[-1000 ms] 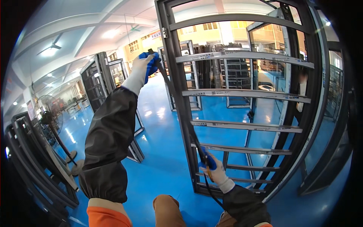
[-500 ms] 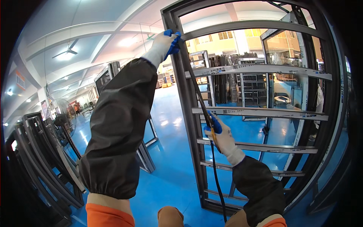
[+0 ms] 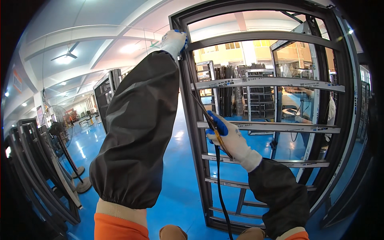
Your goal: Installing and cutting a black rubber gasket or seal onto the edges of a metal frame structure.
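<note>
A tall dark metal window frame (image 3: 193, 132) with several crossbars stands upright before me. My left hand (image 3: 175, 41), in a white and blue glove, is closed around its upper left edge; the fingertips are partly hidden. Lower down, my right hand (image 3: 232, 140), gloved alike, grips a black rubber strip (image 3: 219, 180) together with a slim tool with a yellowish part (image 3: 218, 137), whose exact kind I cannot make out. From this hand the strip rises along the frame's left upright, and its other end hangs toward my knees.
Film-labelled crossbars (image 3: 272, 127) span the frame. More dark frames (image 3: 36, 160) lean at the left, near a standing fan (image 3: 58, 124). Behind the frame are racks of dark profiles (image 3: 260, 96) and a person's arm (image 3: 306, 120). The floor (image 3: 176, 192) is glossy blue.
My right hand has moved slightly left with the strip and tool. My left hand stays at the upper left edge, its fingers now less visible. A person's arm has appeared behind the frame.
</note>
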{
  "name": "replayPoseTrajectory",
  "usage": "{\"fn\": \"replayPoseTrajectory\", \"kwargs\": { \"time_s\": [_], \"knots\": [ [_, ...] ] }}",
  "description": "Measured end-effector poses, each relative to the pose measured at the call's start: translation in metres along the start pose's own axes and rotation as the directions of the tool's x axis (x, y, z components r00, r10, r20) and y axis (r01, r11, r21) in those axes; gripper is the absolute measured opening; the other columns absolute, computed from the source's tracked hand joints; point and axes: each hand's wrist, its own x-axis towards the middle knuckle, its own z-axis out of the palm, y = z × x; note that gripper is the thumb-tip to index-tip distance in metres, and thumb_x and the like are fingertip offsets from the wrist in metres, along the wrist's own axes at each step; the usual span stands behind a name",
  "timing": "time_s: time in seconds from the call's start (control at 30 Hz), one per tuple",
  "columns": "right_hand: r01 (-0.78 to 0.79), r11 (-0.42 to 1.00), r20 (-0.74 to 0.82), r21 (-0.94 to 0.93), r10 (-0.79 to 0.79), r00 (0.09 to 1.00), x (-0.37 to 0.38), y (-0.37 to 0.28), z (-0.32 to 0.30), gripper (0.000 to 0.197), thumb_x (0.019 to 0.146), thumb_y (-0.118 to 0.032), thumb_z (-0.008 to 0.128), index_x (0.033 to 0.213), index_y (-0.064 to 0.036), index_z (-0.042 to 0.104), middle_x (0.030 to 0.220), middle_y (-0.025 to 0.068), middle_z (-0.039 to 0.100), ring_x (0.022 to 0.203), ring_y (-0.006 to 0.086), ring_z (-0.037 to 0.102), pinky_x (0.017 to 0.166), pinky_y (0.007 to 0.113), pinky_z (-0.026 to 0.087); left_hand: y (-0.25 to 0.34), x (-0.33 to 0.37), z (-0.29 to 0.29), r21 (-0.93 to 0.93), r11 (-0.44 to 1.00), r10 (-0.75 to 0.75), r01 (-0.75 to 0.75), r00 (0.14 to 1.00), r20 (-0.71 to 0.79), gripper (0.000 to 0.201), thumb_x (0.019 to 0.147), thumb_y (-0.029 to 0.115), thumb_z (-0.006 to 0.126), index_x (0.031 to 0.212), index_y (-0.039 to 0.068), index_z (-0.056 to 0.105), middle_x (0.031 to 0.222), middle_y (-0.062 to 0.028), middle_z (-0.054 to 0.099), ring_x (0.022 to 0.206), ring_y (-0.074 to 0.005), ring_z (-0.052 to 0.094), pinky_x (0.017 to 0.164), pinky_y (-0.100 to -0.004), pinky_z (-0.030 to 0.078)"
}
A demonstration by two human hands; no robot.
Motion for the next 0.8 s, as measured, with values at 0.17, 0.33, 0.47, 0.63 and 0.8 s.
{"fn": "replayPoseTrajectory", "kwargs": {
  "time_s": [0.17,0.33,0.47,0.63,0.8],
  "knots": [
    [-0.051,0.989,0.041,0.139,0.046,0.998,0.007,0.001,0.000,0.065,0.082,-0.014,0.070,0.139,-0.0104,0.039,0.081,-0.0009,0.053,0.066,0.0079,0.049,0.059,0.022,0.044,-0.024,0.023,-0.009,0.265,0.951,0.158,-0.157,0.987,0.017,0.041,0.086,0.043,0.052,0.089,0.004,0.067,0.091,-0.0156,0.068,0.088,-0.0309,0.064,0.079,-0.0389,0.048],
    [-0.032,0.999,0.047,0.035,0.031,0.998,0.011,0.000,0.002,0.066,0.082,-0.014,0.069,0.141,-0.0128,0.038,0.078,0.0003,0.054,0.063,0.0076,0.049,0.056,0.022,0.043,-0.021,0.009,-0.019,0.204,0.979,0.035,-0.027,0.999,-0.036,0.041,0.084,0.043,0.055,0.089,0.005,0.067,0.091,-0.0145,0.068,0.089,-0.0296,0.064,0.079,-0.0383,0.048],
    [-0.033,0.994,0.049,-0.104,0.039,0.998,0.013,-0.008,-0.003,0.064,0.083,-0.015,0.068,0.140,-0.0135,0.038,0.078,0.0019,0.055,0.061,0.0082,0.049,0.055,0.023,0.043,-0.038,0.021,-0.008,0.099,0.987,-0.119,0.126,0.990,-0.078,0.043,0.078,0.043,0.065,0.093,0.003,0.067,0.089,-0.0120,0.068,0.082,-0.0263,0.066,0.075,-0.0370,0.050],
    [-0.125,0.985,0.057,-0.120,0.133,0.989,0.017,-0.031,-0.019,0.062,0.084,-0.018,0.067,0.139,-0.0127,0.039,0.073,0.0009,0.055,0.058,0.0081,0.048,0.051,0.023,0.042,-0.053,-0.012,-0.010,0.103,0.993,-0.057,0.051,0.997,0.058,0.032,0.081,0.027,0.068,0.098,0.001,0.062,0.087,-0.0129,0.066,0.070,-0.0197,0.067,0.061,-0.0296,0.054],
    [-0.127,0.970,0.056,-0.206,0.141,0.988,0.026,-0.040,-0.026,0.060,0.084,-0.018,0.067,0.138,-0.0123,0.041,0.074,0.0015,0.055,0.056,0.0081,0.048,0.050,0.023,0.041,-0.084,-0.037,-0.002,-0.310,0.924,-0.142,0.222,0.955,0.261,0.028,0.081,0.028,0.070,0.085,0.000,0.066,0.072,-0.0088,0.065,0.060,-0.0170,0.065,0.054,-0.0247,0.053]
  ]
}}
